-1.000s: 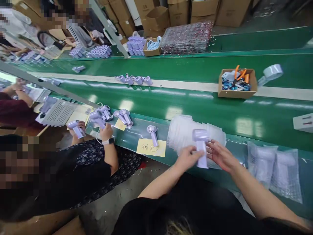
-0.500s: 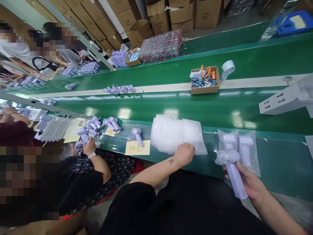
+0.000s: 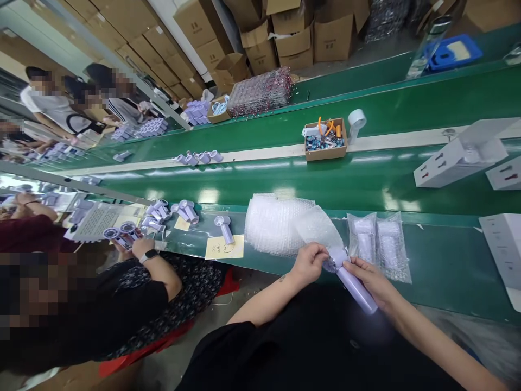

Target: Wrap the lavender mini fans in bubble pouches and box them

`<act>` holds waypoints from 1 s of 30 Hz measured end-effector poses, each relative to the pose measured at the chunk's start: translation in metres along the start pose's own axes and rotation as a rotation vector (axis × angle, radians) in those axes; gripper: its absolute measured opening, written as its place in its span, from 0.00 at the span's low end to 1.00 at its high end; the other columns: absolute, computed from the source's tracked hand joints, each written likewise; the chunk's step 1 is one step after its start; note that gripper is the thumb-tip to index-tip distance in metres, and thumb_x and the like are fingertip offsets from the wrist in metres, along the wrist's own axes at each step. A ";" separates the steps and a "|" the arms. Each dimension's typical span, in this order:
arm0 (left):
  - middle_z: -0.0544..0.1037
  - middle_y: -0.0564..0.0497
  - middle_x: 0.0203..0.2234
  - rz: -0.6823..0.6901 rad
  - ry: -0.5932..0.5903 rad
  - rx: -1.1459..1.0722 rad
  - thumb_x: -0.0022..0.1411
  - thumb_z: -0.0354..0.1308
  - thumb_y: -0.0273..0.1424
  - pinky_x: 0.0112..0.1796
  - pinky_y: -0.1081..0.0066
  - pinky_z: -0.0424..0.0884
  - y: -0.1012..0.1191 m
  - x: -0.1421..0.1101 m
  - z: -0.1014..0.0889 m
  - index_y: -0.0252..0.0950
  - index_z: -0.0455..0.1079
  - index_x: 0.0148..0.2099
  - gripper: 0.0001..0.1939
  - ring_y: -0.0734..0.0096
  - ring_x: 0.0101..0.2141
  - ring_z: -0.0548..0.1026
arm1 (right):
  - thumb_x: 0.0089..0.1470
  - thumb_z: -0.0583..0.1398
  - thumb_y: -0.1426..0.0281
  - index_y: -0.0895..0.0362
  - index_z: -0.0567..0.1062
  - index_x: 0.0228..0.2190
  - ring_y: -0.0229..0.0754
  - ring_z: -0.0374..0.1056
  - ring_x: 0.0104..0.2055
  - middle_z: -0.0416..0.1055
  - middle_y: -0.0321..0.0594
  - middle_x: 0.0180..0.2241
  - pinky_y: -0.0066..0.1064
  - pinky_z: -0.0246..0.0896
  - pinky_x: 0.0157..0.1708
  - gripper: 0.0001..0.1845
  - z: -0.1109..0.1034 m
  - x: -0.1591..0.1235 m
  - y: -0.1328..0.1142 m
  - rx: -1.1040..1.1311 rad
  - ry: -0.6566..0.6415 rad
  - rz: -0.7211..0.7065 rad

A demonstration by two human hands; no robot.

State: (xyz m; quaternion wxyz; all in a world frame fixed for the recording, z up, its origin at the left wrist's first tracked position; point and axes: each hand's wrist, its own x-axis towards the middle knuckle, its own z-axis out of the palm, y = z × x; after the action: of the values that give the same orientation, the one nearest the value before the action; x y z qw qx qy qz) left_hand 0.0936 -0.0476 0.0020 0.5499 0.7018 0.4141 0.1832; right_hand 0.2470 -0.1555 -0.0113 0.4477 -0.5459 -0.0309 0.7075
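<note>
My right hand (image 3: 368, 279) grips the handle of a lilac hand-held fan (image 3: 356, 287), head end pointing up-left. My left hand (image 3: 310, 262) pinches the mouth of a clear bubble-wrap bag (image 3: 319, 228) that lies over the fan's head. Just behind sits a stack of bubble-wrap bags (image 3: 274, 224) on the green bench ledge (image 3: 443, 260). To the right of my hands lie two bagged fans (image 3: 378, 244). A loose lilac fan (image 3: 223, 228) rests on a yellow paper note (image 3: 224, 248) to the left.
A co-worker's hands (image 3: 136, 244) at the left hold fans beside a cluster of lilac fans (image 3: 171, 210). On the green conveyor belt (image 3: 366, 179) stand a cardboard tool box (image 3: 324, 139), a tape roll (image 3: 357, 119) and white product boxes (image 3: 456, 157). Cartons are stacked behind.
My left hand lifted a bubble bag off the stack and met the right hand. The right hand brought the fan back in from the right, and the fan's head is now inside the bag's mouth.
</note>
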 end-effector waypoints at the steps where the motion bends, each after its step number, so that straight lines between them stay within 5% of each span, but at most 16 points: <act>1: 0.72 0.51 0.26 0.057 0.020 0.048 0.56 0.51 0.26 0.36 0.72 0.66 0.006 -0.002 0.002 0.34 0.67 0.30 0.05 0.72 0.31 0.70 | 0.44 0.66 0.62 0.55 0.73 0.33 0.36 0.66 0.20 0.72 0.34 0.21 0.25 0.62 0.20 0.14 0.003 0.000 0.005 -0.016 0.009 -0.016; 6: 0.74 0.49 0.29 0.292 -0.152 0.183 0.57 0.50 0.26 0.40 0.69 0.67 0.017 -0.010 0.010 0.36 0.68 0.34 0.06 0.69 0.34 0.71 | 0.39 0.68 0.63 0.54 0.73 0.32 0.41 0.69 0.24 0.74 0.35 0.22 0.29 0.64 0.24 0.17 0.004 -0.003 0.010 0.025 0.146 -0.088; 11: 0.73 0.51 0.26 -0.115 0.202 -0.003 0.58 0.49 0.27 0.34 0.72 0.67 0.000 0.002 -0.012 0.34 0.67 0.33 0.06 0.72 0.29 0.70 | 0.37 0.69 0.65 0.54 0.72 0.43 0.44 0.71 0.28 0.75 0.36 0.26 0.31 0.66 0.29 0.28 -0.021 -0.026 -0.007 -0.098 -0.043 0.038; 19: 0.72 0.53 0.25 -0.106 0.315 0.004 0.58 0.52 0.31 0.31 0.75 0.65 0.014 0.026 -0.011 0.34 0.69 0.34 0.07 0.76 0.26 0.68 | 0.26 0.72 0.63 0.51 0.67 0.51 0.41 0.71 0.31 0.75 0.39 0.35 0.29 0.64 0.31 0.46 -0.022 -0.054 -0.006 0.148 -0.231 0.002; 25: 0.71 0.54 0.23 -0.052 0.107 -0.088 0.56 0.53 0.32 0.28 0.76 0.63 0.026 0.011 -0.001 0.34 0.70 0.34 0.07 0.76 0.25 0.67 | 0.37 0.70 0.65 0.45 0.59 0.57 0.40 0.69 0.29 0.75 0.36 0.33 0.29 0.63 0.31 0.46 -0.004 -0.048 -0.016 0.100 -0.264 -0.079; 30: 0.70 0.54 0.22 -0.086 -0.022 -0.210 0.53 0.54 0.30 0.29 0.76 0.62 0.021 0.000 -0.004 0.33 0.69 0.31 0.06 0.77 0.25 0.66 | 0.47 0.65 0.64 0.53 0.69 0.49 0.39 0.68 0.27 0.74 0.37 0.29 0.28 0.62 0.28 0.27 0.007 -0.037 -0.015 0.031 -0.207 -0.076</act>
State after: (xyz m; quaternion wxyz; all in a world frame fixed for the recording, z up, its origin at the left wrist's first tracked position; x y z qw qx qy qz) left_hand 0.0987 -0.0456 0.0225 0.6323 0.6237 0.4165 0.1942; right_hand 0.2505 -0.1682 0.0267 0.4770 -0.4614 -0.0865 0.7430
